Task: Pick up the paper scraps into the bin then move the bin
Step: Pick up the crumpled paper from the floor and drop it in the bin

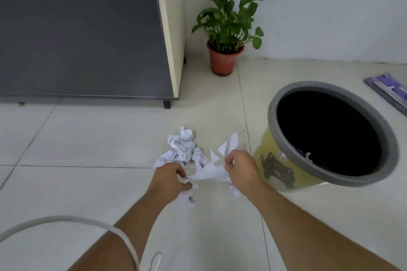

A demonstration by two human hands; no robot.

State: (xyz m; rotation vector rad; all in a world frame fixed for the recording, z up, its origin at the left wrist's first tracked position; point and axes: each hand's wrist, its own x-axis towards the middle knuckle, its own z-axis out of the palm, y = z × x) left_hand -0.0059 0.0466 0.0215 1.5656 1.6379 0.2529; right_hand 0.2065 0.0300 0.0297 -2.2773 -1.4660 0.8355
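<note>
From the head camera, the left hand (170, 179) pinches a bunch of white paper scraps (207, 171) at one end while the right hand (241, 166) grips the other end, low over the tiled floor (77, 149). A crumpled wad (182, 145) lies just beyond them. The bin (330, 134) stands near, right of the right hand. Loosely gathered, small pieces could slip out during the carry, or miss the rim.
</note>
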